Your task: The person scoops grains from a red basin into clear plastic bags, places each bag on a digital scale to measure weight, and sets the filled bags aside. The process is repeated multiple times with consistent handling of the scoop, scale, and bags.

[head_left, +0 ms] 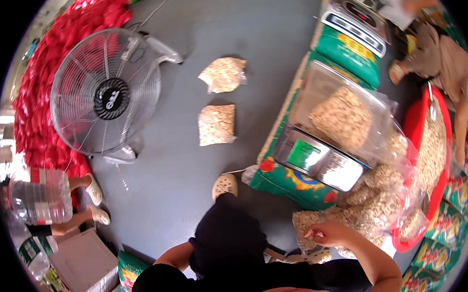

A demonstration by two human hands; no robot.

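My right hand [326, 234] is at a clear bag of pale flakes [302, 224] near my feet, its fingers curled at the bag's side. Beside that bag lies a heap of similar filled bags [362, 213]. My left forearm [177, 254] runs behind my dark-clad knee, which hides the left hand. On a digital scale [319, 157] with a lit green display, a clear tray [305, 97] bears another bag of flakes [343, 118]. Two more filled bags, one squarish [217, 124] and one crumpled [224, 74], lie on the grey floor ahead.
Green printed sacks [299, 187] lie under the scale. At right stands a red basin [413, 115] of loose flakes with a metal-handled tool. A floor fan [109, 94] stands before red sacks [36, 103]. Another person [441, 61] sits beyond the basin, near a second scale [352, 31].
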